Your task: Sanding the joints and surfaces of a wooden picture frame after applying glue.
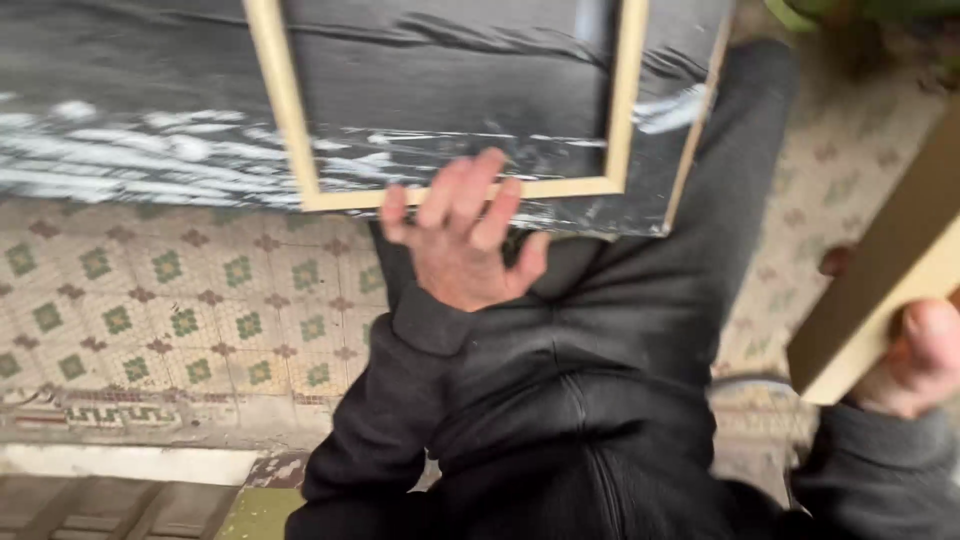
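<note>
A pale wooden frame [300, 150] lies on a black plastic sheet [130, 110] that covers a board at the top of the view. My left hand [460, 235] reaches over my knee with its fingers spread, the fingertips resting on the frame's near bar. It grips nothing. My right hand [915, 360] is at the right edge, its thumb pressed on the end of a thick light wooden plank [890, 270] that it holds up at an angle. Both arms are in dark sleeves.
My legs in dark trousers [640, 300] fill the middle, one knee under the board's edge. The floor has patterned tiles [180, 320] with green and brown motifs. A worn step edge [120, 465] runs along the lower left.
</note>
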